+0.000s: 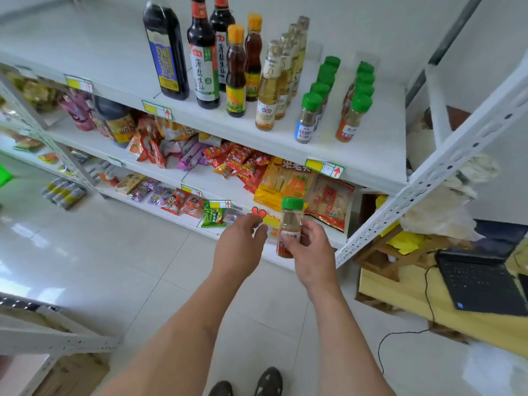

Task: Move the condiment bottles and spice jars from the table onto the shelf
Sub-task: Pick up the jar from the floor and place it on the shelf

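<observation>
1. So, the right hand (310,252) has its fingers wrapped around a green-capped spice jar (290,227), held upright in the air in front of the lower shelves, well below the top shelf (94,47).
2. Left hand (238,250) is just beside the jar, fingers loosely curled and holding nothing. Its fingertips are near the jar, can't tell if they actually touch it.
3. Up on the top shelf there's already a lineup: a big dark bottle (167,52) on the left, two dark soy sauce bottles (204,61) next to it, two orange-capped bottles (236,72), then a row of pale yellow bottles (268,87).
4. Right of those, two rows of green-capped jars (310,118) running front to back, blue-labelled and orange-labelled.
5. Shelves underneath are stuffed with snack packets (237,161).
6. Off to the right, a laptop (483,281) sits open on a yellow surface.
</observation>
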